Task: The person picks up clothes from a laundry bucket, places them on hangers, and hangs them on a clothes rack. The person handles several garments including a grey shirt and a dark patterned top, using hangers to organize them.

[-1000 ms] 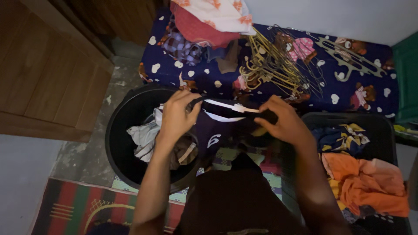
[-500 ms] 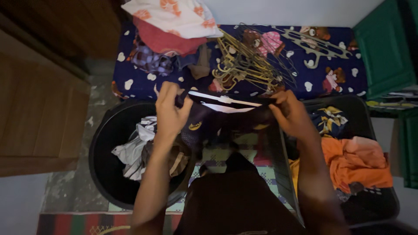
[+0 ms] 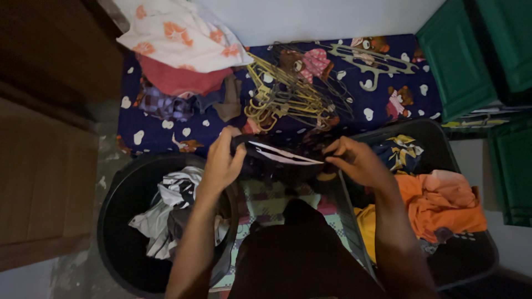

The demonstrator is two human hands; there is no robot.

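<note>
Now my left hand (image 3: 221,160) and right hand (image 3: 354,160) both pinch the dark garment (image 3: 282,155) w/ white collar trim, stretched between them, above round black tub (image 3: 119,182) & black basket (image 3: 443,149).

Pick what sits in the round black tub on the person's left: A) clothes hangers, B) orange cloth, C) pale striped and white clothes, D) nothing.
C: the round black tub holds crumpled pale striped and white clothes, just under the left hand; the orange cloth lies in the other basket.
</note>
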